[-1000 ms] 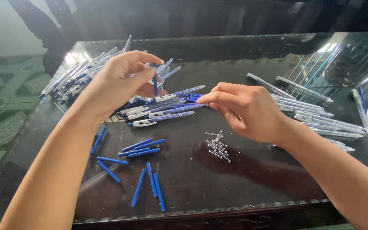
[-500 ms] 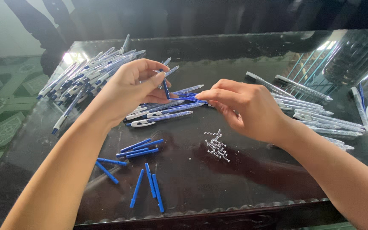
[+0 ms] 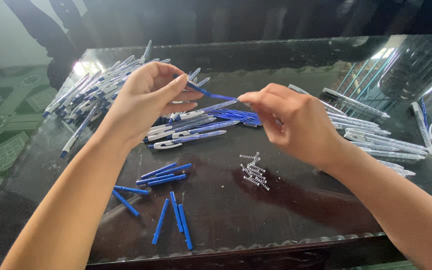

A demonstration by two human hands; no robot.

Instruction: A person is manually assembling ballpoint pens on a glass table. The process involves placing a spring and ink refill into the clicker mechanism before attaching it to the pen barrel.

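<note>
Dark, shiny glass covers the big table (image 3: 296, 235), and a green patterned floor (image 3: 6, 125) shows off to the left. On the far left of the table lies a big heap of blue and white pens (image 3: 96, 92). More clear pen tubes (image 3: 371, 125) lie on the right side. A row of finished pens (image 3: 186, 132) sits in the middle, under the hands. The left hand (image 3: 146, 100) and the right hand (image 3: 296, 122) are held up above the table, close to each other. Each hand pinches one end of a thin blue pen part (image 3: 213, 94) with its fingertips, so it hangs between them. Near the front edge lie loose blue sticks (image 3: 168, 200). A small pile of tiny metal springs (image 3: 253, 172) sits just below the right hand.
</note>
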